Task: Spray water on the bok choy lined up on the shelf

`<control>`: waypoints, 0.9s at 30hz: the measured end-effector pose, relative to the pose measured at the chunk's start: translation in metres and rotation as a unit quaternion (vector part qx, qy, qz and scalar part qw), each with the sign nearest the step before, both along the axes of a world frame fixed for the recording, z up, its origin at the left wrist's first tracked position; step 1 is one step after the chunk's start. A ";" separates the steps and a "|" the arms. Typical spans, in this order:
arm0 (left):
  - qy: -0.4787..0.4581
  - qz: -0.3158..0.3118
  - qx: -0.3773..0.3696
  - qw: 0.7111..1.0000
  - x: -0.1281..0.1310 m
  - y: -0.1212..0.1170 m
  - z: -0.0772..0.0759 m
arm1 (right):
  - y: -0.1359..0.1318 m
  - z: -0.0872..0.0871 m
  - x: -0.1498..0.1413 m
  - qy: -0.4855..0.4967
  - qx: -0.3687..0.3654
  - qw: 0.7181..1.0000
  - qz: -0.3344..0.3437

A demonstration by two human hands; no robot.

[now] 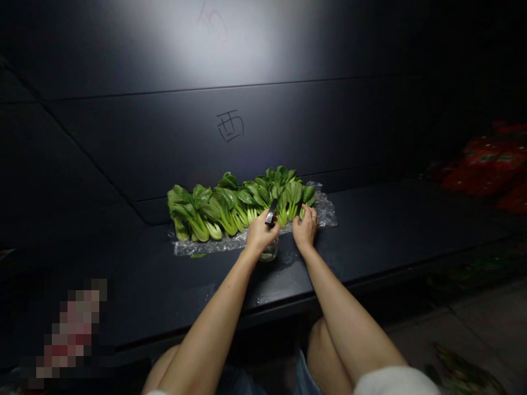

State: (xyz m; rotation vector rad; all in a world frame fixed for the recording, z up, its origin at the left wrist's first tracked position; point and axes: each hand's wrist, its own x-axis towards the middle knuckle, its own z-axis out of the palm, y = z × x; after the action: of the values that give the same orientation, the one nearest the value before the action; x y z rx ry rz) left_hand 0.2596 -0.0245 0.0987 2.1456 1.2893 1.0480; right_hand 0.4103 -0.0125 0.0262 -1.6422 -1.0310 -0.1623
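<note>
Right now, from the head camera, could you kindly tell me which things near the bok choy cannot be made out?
Head view, all:
The black-handled tool: the left hand covers its lower part, so its kind is unclear.
The glass jar: the left hand hides its top.
The pixelated object: blurred, lower left.
The red bags: cut off by the right edge.
The green stalks: cut off by the bottom edge.

Bright green bok choy [242, 206] with pale stems lies on clear bubble wrap [327, 213] atop a dark blue-grey table [391, 230].
</note>
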 end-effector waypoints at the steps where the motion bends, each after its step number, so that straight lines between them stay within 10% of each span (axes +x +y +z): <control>1: 0.003 0.000 -0.002 1.000 0.000 -0.001 0.000 | 0.000 -0.001 0.002 0.003 0.002 1.000 -0.003; 27: -0.044 0.019 0.004 0.999 -0.034 -0.004 -0.016 | 0.008 -0.001 0.000 0.007 0.017 1.000 0.015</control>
State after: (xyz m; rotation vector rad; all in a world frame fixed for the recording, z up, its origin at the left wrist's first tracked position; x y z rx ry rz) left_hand 0.2256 -0.0289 0.0822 2.0626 1.2925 1.1517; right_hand 0.4104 -0.0043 0.0249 -1.5947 -1.0366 -0.1465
